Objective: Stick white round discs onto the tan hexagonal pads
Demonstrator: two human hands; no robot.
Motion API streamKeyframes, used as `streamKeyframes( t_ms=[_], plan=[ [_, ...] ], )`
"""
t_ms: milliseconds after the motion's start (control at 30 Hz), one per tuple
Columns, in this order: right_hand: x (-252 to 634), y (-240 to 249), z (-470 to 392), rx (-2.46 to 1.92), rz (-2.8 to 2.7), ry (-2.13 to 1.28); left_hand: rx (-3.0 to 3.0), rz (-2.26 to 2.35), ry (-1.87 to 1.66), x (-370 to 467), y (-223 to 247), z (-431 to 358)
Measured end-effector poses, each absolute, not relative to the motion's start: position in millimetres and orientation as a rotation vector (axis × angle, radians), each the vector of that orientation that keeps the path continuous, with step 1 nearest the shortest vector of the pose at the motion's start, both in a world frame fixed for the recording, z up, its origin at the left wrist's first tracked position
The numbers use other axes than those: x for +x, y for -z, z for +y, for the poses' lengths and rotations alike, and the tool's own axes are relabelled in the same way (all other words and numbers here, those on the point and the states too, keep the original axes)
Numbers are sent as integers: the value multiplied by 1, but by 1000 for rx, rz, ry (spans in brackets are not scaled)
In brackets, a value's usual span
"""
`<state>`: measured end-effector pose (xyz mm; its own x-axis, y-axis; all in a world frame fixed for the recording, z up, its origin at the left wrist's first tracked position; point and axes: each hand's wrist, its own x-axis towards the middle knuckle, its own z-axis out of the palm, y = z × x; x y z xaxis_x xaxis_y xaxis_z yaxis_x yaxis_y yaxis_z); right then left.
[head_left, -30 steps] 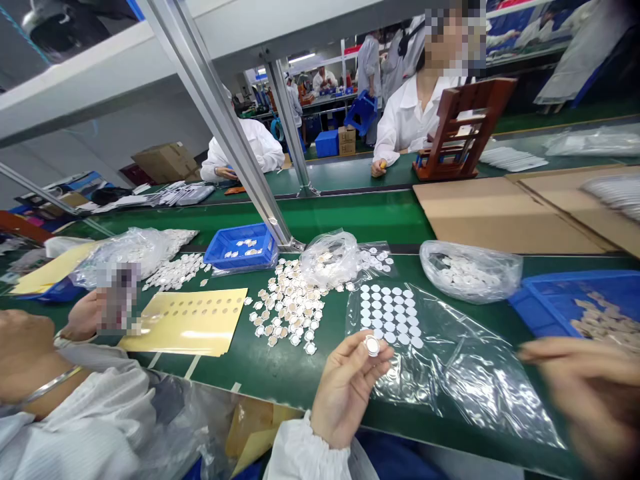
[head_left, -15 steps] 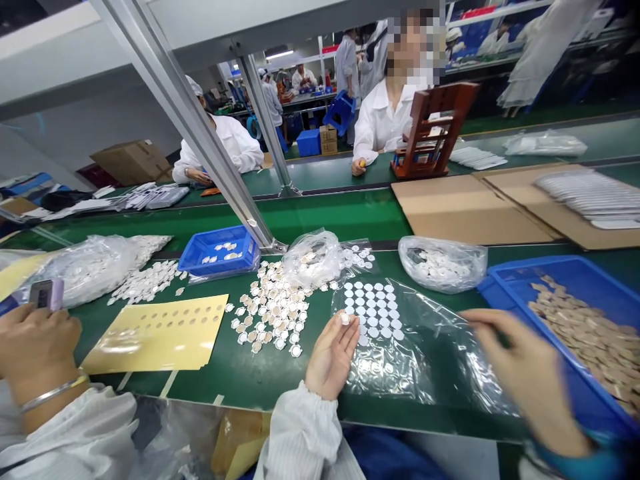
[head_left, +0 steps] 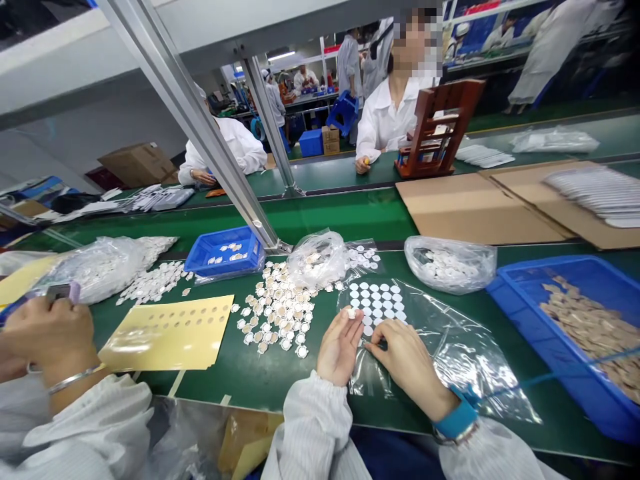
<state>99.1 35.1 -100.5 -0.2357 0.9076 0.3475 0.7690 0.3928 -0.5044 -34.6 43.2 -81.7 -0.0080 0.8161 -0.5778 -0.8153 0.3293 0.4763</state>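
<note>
Though it's small, disc (head_left: 351,313) seems tilted.

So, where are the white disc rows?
Head view: the white disc rows lie right of centre, at the left of the clear film, beyond the right hand.

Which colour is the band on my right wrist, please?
The band is teal, a greenish blue; the head view shows it best.

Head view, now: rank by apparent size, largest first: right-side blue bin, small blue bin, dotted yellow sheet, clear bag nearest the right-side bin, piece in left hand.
1. Right-side blue bin
2. Dotted yellow sheet
3. Small blue bin and clear bag: too alike to rank
4. Piece in left hand
</note>
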Motion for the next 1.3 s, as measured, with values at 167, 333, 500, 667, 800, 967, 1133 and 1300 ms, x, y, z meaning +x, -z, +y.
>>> streamKeyframes(
  t_ms=[167, 333, 500, 667, 800, 967, 1133, 1300],
  plan=[
    [97, 80, 22, -1226, -2084, -377, -72, 814, -1247, -30, 71, 37],
    [97, 56, 6, -1023, -2122, -424, -135, 664, -1240, -22, 45, 26],
    [101, 41, 2, -1068, -2016, -453, -24, 582, -1274, -16, 27, 16],
    [107, 28, -1, -959, -2012, -407, 68, 587, -1253, -14, 18, 8],
    [122, 6, 0, -875, -1964, -282, 201, 553, -1241, -16, 12, 1],
    [132, -16, 10, -863, -1956, -221, 283, 607, -1218, -16, 12, -2],
    [127, -20, 14, -852, -1974, -190, 333, 619, -1195, -15, 15, -3],
    [128, -19, 13, -843, -1990, -181, 351, 582, -1192, -15, 12, -4]
  ],
)
